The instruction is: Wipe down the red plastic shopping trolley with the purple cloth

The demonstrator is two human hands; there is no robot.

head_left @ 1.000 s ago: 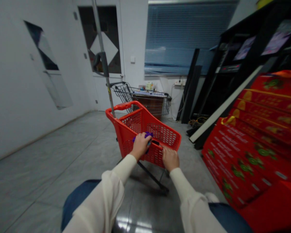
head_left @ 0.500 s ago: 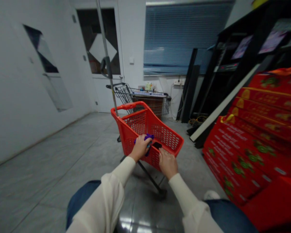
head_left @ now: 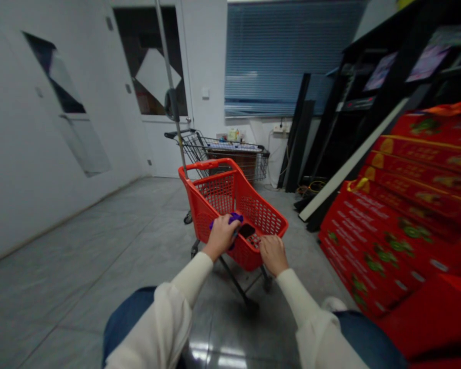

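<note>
A red plastic shopping cart (head_left: 198,207) stands on the floor in front of me. My left hand (head_left: 218,238) is closed around a purple cloth (head_left: 236,218) at the cart's near side rim, and bits of the cloth stick out past the fingers. My right hand (head_left: 273,253) has its fingers curled over the rim at the cart's low front end. Inside the basket, between both hands, lies a flat black object (head_left: 247,230) whose kind I cannot make out. A grey pole (head_left: 171,97) rises from the handle end of the cart.
Behind it stands a wire shopping cart (head_left: 200,148) with things on top. Stacked red boxes (head_left: 384,246) fill the right side. A white board (head_left: 349,166) and dark panels (head_left: 297,148) lean near a black shelf (head_left: 349,92). A white door (head_left: 161,143) is at the back.
The red cart has turned a little, its front end swinging round. My right hand has moved right with the rim. More of the black object shows; the left hand keeps the cloth.
</note>
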